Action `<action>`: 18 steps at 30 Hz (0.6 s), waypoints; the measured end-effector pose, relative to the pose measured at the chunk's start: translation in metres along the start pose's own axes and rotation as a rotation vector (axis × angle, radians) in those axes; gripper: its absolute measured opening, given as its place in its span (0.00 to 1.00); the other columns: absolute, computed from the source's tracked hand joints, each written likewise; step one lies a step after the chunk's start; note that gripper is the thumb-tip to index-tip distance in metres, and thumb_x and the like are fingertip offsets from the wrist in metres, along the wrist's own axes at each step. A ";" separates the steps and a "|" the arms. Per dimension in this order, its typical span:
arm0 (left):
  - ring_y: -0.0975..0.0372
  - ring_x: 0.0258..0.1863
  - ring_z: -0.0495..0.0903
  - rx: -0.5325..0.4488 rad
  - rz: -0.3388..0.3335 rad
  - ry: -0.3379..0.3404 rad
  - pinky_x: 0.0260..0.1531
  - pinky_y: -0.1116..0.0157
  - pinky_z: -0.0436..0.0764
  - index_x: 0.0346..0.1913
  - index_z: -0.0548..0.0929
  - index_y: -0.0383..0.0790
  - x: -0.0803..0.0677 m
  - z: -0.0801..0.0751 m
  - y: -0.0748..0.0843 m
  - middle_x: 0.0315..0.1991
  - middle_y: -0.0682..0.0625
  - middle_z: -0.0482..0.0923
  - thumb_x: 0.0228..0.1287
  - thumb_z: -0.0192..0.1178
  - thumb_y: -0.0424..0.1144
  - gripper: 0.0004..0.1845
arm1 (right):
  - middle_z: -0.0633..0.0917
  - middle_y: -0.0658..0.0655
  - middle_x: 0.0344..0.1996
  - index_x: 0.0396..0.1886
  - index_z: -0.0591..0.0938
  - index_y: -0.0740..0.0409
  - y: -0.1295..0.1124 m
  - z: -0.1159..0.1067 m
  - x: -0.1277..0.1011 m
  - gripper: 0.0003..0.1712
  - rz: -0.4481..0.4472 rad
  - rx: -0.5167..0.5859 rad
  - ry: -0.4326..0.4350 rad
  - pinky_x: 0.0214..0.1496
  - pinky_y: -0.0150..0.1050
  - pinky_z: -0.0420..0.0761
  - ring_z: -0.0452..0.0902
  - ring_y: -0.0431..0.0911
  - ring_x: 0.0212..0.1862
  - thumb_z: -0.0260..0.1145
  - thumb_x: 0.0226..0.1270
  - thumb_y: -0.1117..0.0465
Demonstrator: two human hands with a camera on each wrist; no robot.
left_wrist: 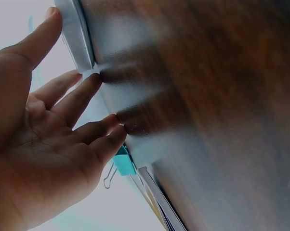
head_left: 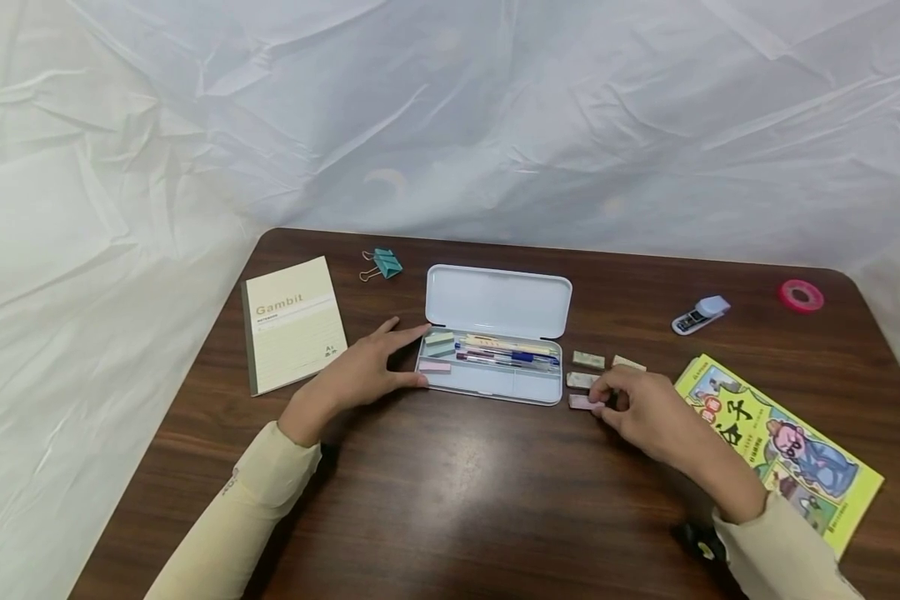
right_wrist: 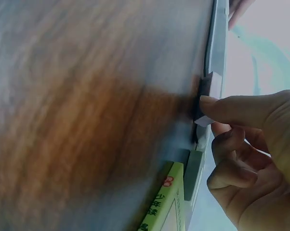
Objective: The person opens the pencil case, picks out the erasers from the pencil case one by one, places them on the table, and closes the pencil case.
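An open white pencil case (head_left: 495,304) lies mid-table with pens (head_left: 506,354), a green eraser (head_left: 439,339) and a pink eraser (head_left: 434,366) in its tray. My left hand (head_left: 414,357) rests on the table with straight fingers, and its thumb and forefinger touch the case's left end. In the left wrist view the left hand (left_wrist: 87,72) has its fingertips on the wood beside the case (left_wrist: 75,33). My right hand (head_left: 603,400) pinches a pink eraser (head_left: 581,402) lying right of the case, seen close in the right wrist view (right_wrist: 204,120). Three more erasers (head_left: 588,360) lie just beyond it.
A Gambit notebook (head_left: 291,323) and a teal binder clip (head_left: 384,263) sit at the left. At the right are a small white and blue device (head_left: 701,314), a pink tape roll (head_left: 801,295) and a yellow comic book (head_left: 783,446). White sheeting surrounds the table.
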State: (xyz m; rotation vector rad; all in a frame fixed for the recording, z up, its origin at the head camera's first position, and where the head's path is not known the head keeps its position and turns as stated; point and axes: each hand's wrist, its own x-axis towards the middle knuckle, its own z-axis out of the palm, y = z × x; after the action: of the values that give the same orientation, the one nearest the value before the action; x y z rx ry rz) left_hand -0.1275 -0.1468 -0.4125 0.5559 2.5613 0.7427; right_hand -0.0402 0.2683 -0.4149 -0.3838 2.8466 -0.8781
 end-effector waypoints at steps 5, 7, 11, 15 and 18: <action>0.38 0.95 0.53 -0.002 0.001 -0.002 0.85 0.30 0.67 0.92 0.66 0.61 0.000 0.000 0.000 0.95 0.34 0.52 0.78 0.75 0.57 0.46 | 0.87 0.45 0.34 0.37 0.91 0.51 -0.002 0.003 -0.001 0.09 -0.020 0.013 -0.011 0.33 0.32 0.76 0.74 0.32 0.32 0.81 0.72 0.69; 0.38 0.95 0.53 -0.001 0.003 -0.001 0.85 0.30 0.67 0.92 0.66 0.60 0.000 0.000 0.000 0.95 0.34 0.53 0.78 0.75 0.57 0.46 | 0.87 0.45 0.35 0.38 0.92 0.51 -0.003 0.003 -0.001 0.08 -0.017 -0.001 -0.021 0.34 0.32 0.77 0.74 0.32 0.33 0.81 0.72 0.69; 0.38 0.95 0.53 -0.002 0.001 -0.001 0.85 0.29 0.67 0.92 0.66 0.61 0.000 0.001 0.000 0.95 0.34 0.53 0.78 0.75 0.57 0.46 | 0.87 0.45 0.35 0.39 0.92 0.52 -0.004 0.003 0.000 0.07 -0.021 -0.024 -0.025 0.34 0.32 0.77 0.75 0.33 0.33 0.81 0.72 0.69; 0.38 0.95 0.53 -0.003 -0.004 -0.003 0.85 0.29 0.67 0.92 0.66 0.61 0.000 0.001 0.000 0.95 0.35 0.52 0.78 0.75 0.57 0.46 | 0.87 0.45 0.35 0.39 0.93 0.53 -0.004 0.003 0.000 0.06 -0.019 -0.045 -0.030 0.34 0.33 0.76 0.75 0.33 0.33 0.81 0.72 0.68; 0.38 0.95 0.53 -0.004 -0.005 -0.003 0.86 0.29 0.67 0.92 0.66 0.61 0.000 0.001 0.000 0.95 0.35 0.52 0.78 0.75 0.57 0.46 | 0.87 0.45 0.35 0.40 0.93 0.52 -0.004 0.003 0.000 0.06 -0.014 -0.076 -0.026 0.33 0.34 0.74 0.74 0.34 0.33 0.82 0.72 0.67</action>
State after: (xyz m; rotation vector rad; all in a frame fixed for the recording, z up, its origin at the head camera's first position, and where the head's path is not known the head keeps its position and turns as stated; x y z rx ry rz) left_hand -0.1272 -0.1464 -0.4128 0.5483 2.5568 0.7440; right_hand -0.0385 0.2641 -0.4151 -0.4207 2.8634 -0.7628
